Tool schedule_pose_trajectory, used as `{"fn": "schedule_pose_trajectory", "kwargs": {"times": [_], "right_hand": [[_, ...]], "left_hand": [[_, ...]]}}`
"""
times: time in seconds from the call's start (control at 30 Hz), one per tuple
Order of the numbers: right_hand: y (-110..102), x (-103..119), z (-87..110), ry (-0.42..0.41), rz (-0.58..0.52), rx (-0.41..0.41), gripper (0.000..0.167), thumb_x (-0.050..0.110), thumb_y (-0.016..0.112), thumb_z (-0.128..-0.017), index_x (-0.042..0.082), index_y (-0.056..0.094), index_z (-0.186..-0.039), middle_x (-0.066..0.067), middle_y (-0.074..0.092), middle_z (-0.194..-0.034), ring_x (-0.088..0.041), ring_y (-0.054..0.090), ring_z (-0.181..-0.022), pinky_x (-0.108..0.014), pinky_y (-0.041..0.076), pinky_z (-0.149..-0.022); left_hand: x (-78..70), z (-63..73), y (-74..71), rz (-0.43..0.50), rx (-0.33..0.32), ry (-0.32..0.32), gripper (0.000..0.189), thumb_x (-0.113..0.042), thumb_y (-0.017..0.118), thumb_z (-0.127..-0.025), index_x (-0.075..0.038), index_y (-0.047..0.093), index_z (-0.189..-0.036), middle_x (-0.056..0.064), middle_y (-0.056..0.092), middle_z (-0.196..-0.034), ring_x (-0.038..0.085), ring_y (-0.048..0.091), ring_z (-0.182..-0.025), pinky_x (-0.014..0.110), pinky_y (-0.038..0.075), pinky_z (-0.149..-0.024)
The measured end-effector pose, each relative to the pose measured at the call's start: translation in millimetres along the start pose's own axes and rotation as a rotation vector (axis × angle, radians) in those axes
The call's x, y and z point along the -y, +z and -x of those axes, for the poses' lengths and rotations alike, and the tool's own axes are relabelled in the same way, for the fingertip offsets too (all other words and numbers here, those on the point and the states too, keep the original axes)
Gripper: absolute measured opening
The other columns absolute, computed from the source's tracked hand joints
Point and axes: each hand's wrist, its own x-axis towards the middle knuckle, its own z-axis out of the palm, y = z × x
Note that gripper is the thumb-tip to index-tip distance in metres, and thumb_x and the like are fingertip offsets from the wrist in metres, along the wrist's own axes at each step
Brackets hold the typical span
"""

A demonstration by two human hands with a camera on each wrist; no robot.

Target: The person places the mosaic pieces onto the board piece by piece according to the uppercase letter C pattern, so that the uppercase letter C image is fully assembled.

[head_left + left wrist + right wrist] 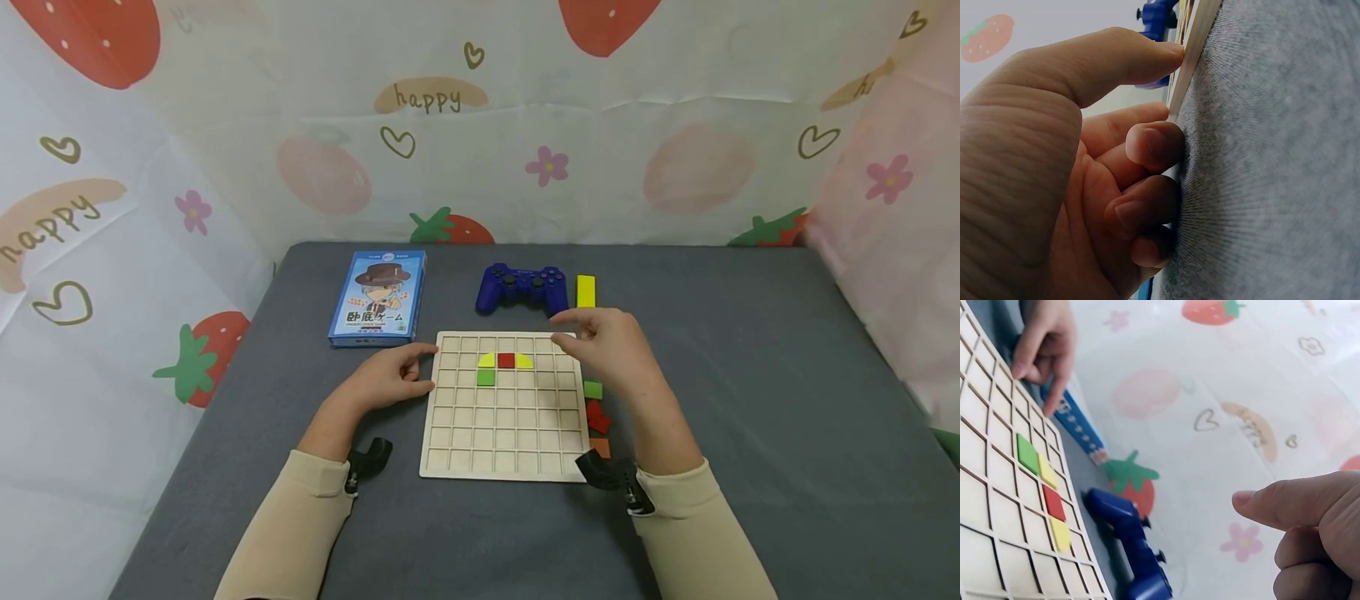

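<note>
The board, taken as clock centre, was found flat on the worktop. Towards its 12 o'clock edge, a red tile was noted between two yellow tiles; a green tile was set at 6 o'clock of the left one. The board's edge was touched at 10 o'clock by the left hand, its grip spread. The right hand was observed at 2 o'clock, grip spread, thumb and forefinger apart. A controller was recorded at 12 o'clock, a box at 10, red pieces at 3.
</note>
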Motion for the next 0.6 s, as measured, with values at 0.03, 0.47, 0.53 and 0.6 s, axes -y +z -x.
{"fn": "schedule_pose_trajectory", "kwargs": {"times": [0.03,0.47,0.53,0.6], "right_hand": [[-2.2,-1.8,0.0,0.008,-0.006,-0.003,0.027,0.023,0.073,-0.097,0.014,0.076,-0.123,0.000,0.037,-0.059,-0.020,0.035,-0.052,-0.036,0.033,-0.055],[-28.5,-31.2,-1.5,0.088,-0.084,0.037,0.032,0.023,0.070,-0.099,0.011,0.071,-0.128,0.001,0.032,-0.060,-0.019,0.032,-0.052,-0.035,0.033,-0.055],[-32.1,-37.6,-1.9,0.094,-0.079,0.055,0.033,0.023,0.070,-0.100,0.010,0.070,-0.130,0.001,0.031,-0.060,-0.018,0.031,-0.051,-0.035,0.033,-0.055],[-35.8,-43.6,-1.8,0.094,-0.070,0.073,0.035,0.023,0.069,-0.100,0.010,0.069,-0.132,0.001,0.031,-0.061,-0.018,0.030,-0.051,-0.036,0.034,-0.057]], "left_hand": [[0.1,0.0,0.0,-0.001,0.000,-0.001,0.056,-0.025,0.075,-0.094,-0.010,0.057,-0.145,-0.002,0.050,-0.069,0.014,0.044,-0.061,0.034,0.038,-0.065],[-1.1,0.3,0.0,0.008,-0.001,-0.016,0.057,-0.025,0.075,-0.094,-0.010,0.057,-0.145,-0.002,0.050,-0.069,0.015,0.045,-0.061,0.034,0.038,-0.065],[-2.0,0.6,-0.2,0.007,-0.001,-0.017,0.057,-0.025,0.075,-0.094,-0.010,0.057,-0.145,-0.002,0.050,-0.069,0.014,0.044,-0.061,0.034,0.038,-0.066],[-2.3,0.7,-0.2,0.005,-0.001,-0.015,0.057,-0.025,0.075,-0.093,-0.010,0.057,-0.145,-0.002,0.050,-0.069,0.014,0.044,-0.061,0.034,0.038,-0.066]]}}
